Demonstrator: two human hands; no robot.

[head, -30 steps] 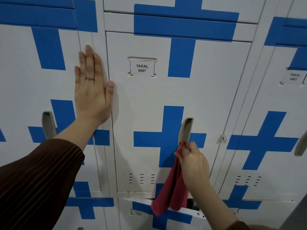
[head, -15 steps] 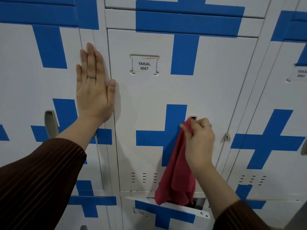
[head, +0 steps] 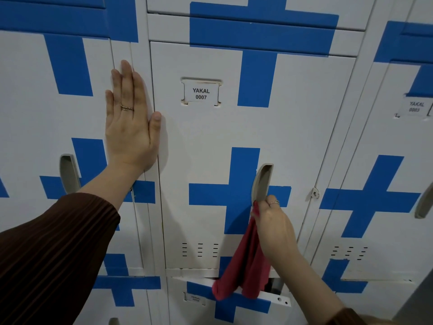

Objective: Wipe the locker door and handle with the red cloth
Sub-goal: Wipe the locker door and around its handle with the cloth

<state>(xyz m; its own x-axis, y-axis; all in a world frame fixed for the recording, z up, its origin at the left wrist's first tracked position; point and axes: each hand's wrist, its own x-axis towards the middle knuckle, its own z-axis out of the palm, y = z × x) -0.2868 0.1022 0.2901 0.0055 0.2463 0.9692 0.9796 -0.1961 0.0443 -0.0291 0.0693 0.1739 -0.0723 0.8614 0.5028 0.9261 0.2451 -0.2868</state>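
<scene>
Red cloth [head: 246,273] is pinched by right hand [head: 274,228] at 5 o'clock. Top fold is held at lower end of handle [head: 262,181], rest is left hanging, probably so recess is reached. Left hand [head: 128,127] at 10 o'clock is laid flat, fingers straight, nothing held, on seam beside locker door [head: 206,141], likely for bracing. Label [head: 201,93] is seen at 12 o'clock.

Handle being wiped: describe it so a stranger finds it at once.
Among the lockers, find the door labelled YAKAL 0007. Its grey recessed handle sits on the lower blue cross; only this handle has the right hand holding the red cloth at its bottom end.
</scene>
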